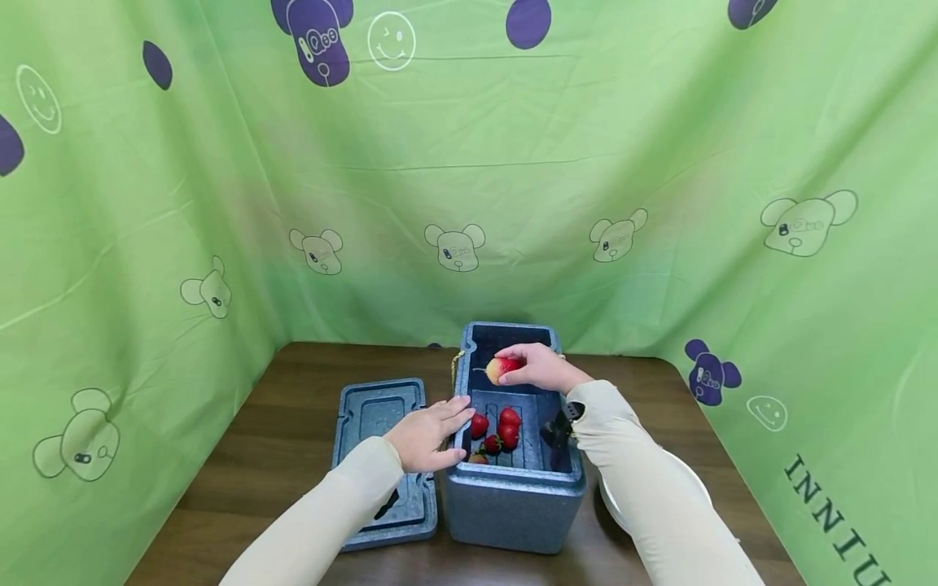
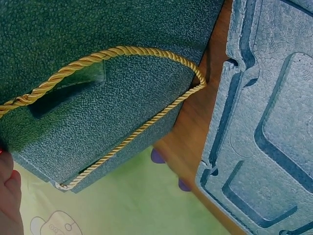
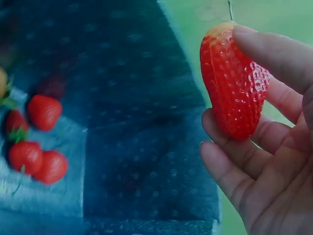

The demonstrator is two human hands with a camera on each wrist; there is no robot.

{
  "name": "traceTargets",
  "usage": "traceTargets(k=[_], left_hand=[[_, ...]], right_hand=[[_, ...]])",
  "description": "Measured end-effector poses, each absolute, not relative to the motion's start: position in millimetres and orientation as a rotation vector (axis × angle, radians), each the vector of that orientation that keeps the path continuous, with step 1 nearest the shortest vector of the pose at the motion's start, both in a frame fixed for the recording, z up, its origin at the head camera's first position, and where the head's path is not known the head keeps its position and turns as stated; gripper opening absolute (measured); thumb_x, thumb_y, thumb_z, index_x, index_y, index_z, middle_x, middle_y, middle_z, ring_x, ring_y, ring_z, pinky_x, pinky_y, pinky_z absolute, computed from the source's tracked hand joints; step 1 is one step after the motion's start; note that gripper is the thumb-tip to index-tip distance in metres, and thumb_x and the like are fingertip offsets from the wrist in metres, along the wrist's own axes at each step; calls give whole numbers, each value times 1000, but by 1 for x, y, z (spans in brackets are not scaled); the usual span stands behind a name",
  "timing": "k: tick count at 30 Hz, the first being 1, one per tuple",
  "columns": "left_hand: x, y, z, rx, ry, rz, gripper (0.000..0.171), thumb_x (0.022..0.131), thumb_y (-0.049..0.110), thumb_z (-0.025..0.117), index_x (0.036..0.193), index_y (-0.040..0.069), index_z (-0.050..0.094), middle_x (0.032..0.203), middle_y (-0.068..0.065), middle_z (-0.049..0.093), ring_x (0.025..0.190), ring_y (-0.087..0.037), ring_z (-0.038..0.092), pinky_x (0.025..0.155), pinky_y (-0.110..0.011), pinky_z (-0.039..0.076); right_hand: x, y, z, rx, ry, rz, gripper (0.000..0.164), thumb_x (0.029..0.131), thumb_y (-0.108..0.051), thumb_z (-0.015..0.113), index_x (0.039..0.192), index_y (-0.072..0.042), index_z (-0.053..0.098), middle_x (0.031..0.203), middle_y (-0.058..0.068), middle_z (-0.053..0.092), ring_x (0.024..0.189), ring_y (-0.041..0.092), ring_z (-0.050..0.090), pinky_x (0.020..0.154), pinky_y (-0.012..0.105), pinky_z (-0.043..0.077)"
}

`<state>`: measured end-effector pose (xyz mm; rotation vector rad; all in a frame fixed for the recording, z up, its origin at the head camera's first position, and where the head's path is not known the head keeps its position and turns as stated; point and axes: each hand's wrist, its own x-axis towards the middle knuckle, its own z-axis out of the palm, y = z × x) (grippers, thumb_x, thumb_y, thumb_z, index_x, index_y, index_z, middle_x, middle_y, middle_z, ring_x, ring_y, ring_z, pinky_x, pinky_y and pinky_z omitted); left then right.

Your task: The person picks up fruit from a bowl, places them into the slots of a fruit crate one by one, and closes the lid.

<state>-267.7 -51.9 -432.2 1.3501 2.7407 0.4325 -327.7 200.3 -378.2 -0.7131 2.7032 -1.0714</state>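
Note:
Over the far part of a blue-grey foam box (image 1: 513, 513), my right hand (image 1: 541, 368) holds a large red strawberry (image 3: 232, 81) with a pale yellowish top and thin stem. The thumb and fingers pinch it, as the right wrist view shows close up. My left hand (image 1: 431, 435) rests on the box's left rim, fingers spread and fairly straight. Inside, several red strawberries (image 1: 509, 427) lie on the ridged floor toward the left, along with a yellowish fruit (image 1: 478, 459) partly covered by the near rim.
Left of the box lies its foam lid (image 1: 381, 399), partly under my left forearm. A twisted gold rope (image 2: 132, 51) hangs along the box's left side. A white round dish (image 1: 689, 472) sits at the right, mostly behind my right sleeve. Green printed cloth (image 1: 469, 163) surrounds the wooden table (image 1: 271, 456).

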Motion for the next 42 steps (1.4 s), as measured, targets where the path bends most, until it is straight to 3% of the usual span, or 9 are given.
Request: traceTargets(k=[7,24,42], left_hand=[[-268,-52,-431,1369,2745,426,65,93,41,44,147,5,38,153,-10,31,141,-24,29,112,-36,25],[-268,-51,-430,1365,2745,394,65,93,41,45,147,6,38,153,-11,32,140,-24,30,112,-37,27],[-270,-53,-430,1397,2748,407,63,94,38,44,146,4,39,153,-12,33,140,-25,32,112,-37,27]], right_hand=[[-332,184,-384,-763,2697,-798,40,81,-14,75,116,5,65,99,8,69,83,14,60,79,31,51],[-337,188,-410,-704,2646,-905,33,76,-6,77,103,8,66,88,8,70,76,13,61,75,30,52],[-342,191,-425,-625,2669,-837,36,73,-10,78,103,6,67,85,5,69,74,11,59,72,28,51]])
